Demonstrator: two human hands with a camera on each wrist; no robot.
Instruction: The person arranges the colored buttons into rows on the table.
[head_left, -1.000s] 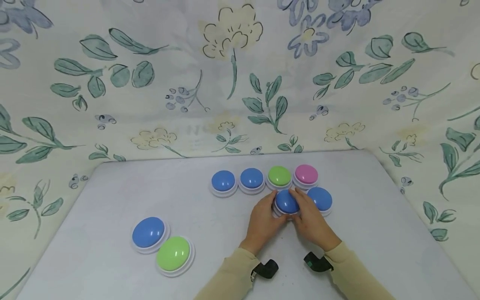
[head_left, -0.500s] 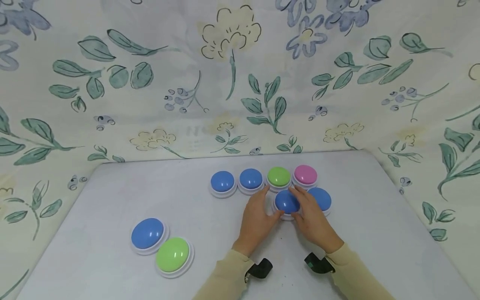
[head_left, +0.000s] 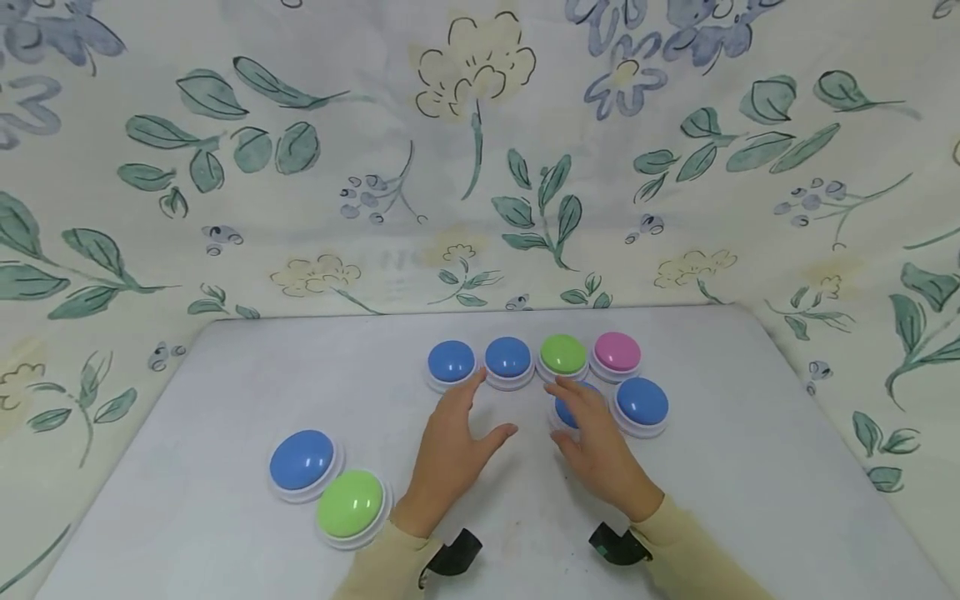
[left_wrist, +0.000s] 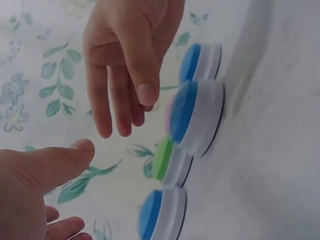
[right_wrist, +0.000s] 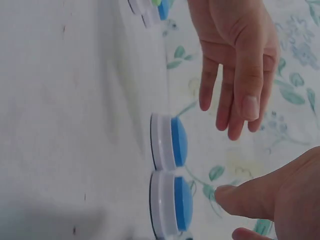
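In the head view my left hand (head_left: 450, 450) hovers with thumb and fingers spread, holding nothing, in front of two blue buttons (head_left: 451, 361) in the back row. My right hand (head_left: 603, 450), fingers apart, is over the front blue button (head_left: 567, 412) and partly hides it. Beside that one, on the right, sits another blue button (head_left: 642, 402). A green button (head_left: 563, 354) and a pink button (head_left: 617, 352) complete the back row. The left wrist view shows the right hand (left_wrist: 132, 60) raised off the front blue button (left_wrist: 184, 112), with a gap between them.
At the left of the white table (head_left: 247, 375) stand a larger-looking blue button (head_left: 302, 460) and a green one (head_left: 350, 504), side by side. A flowered cloth (head_left: 337, 167) rises behind the table's back edge. Black wrist devices (head_left: 455, 553) are on both sleeves.
Both hands have let go of the front blue button. The left hand has moved away to the left; the right has shifted slightly left, over the button. The buttons look unmoved on the table.
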